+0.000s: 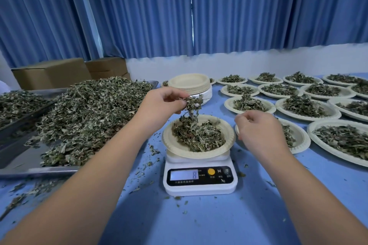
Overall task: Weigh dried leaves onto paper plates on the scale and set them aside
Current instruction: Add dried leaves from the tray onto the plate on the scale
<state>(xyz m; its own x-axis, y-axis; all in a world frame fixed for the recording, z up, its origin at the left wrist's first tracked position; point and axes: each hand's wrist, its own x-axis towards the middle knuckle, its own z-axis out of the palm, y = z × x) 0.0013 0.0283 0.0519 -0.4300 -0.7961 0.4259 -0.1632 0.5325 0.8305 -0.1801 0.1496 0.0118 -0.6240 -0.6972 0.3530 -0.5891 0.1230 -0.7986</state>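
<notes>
Left hand (pixel 163 103): thumb and fingertips are pinched together on a clump of dried leaves (pixel 192 105), the other fingers curled in, held above the far-left edge of the paper plate (pixel 169 142). The clump hangs down from the pinch with its long axis roughly vertical, and its lower end meets the heap on plate (pixel 199 135).

Right hand (pixel 258 131): seen from the back, fingers curled inward, just beside the plate's right rim. I cannot tell whether it touches the rim or pinches anything (the fingertips are turned away from the camera).

The paper plate sits on the scale (pixel 200 182), about centred on the platform and overhanging it on both sides. The scale stands on the blue table (pixel 199 223) with its display side towards the person. The readout is blurred, possibly a single digit.

Left of the scale a big loose leaf pile (pixel 89 113) lies on a metal tray (pixel 39 169). Leaf crumbs are scattered on the table around the scale. Behind the scale is a stack of empty plates (pixel 189 83). To the right, rows of filled plates (pixel 304 107) cover the table, the nearest partly hidden behind the right hand. Cardboard boxes (pixel 51 73) and blue curtains (pixel 179 16) are at the back.
</notes>
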